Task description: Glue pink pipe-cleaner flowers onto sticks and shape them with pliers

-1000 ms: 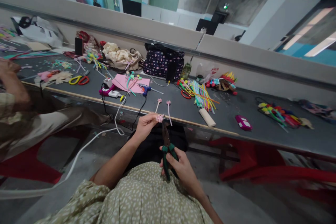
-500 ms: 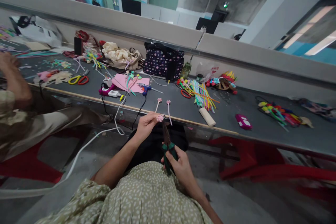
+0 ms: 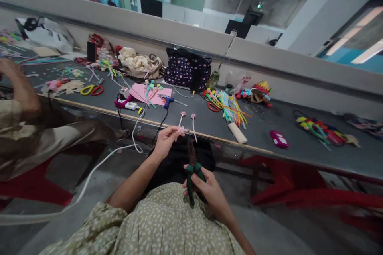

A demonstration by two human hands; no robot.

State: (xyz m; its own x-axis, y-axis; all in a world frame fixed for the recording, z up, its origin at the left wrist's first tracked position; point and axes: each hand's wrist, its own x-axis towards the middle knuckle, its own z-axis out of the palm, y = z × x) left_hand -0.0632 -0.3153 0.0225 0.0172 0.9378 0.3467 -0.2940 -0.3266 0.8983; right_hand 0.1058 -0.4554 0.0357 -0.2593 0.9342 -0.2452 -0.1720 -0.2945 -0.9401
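Between the fingertips of my left hand (image 3: 166,140) is a small pink flower (image 3: 181,130), held just in front of the table edge. My right hand (image 3: 209,188) grips green-handled pliers (image 3: 193,163), their jaws pointing up and a little apart, close to the flower's right side but off it. Two more pink flowers on pale stems lie on the table just beyond: the left flower (image 3: 183,114) and the right flower (image 3: 193,116), whose stem hangs toward the edge.
A blue glue gun (image 3: 166,101) lies by pink paper (image 3: 137,92). Pipe cleaners (image 3: 231,107) and a beige roll (image 3: 237,132) sit to the right, with a magenta box (image 3: 279,139) farther along. A white cable (image 3: 98,163) runs down left, near another person's arm (image 3: 22,91).
The pliers have drawn slightly away from the flower, and their handles have spread wider. My left hand has shifted a little left with the flower.
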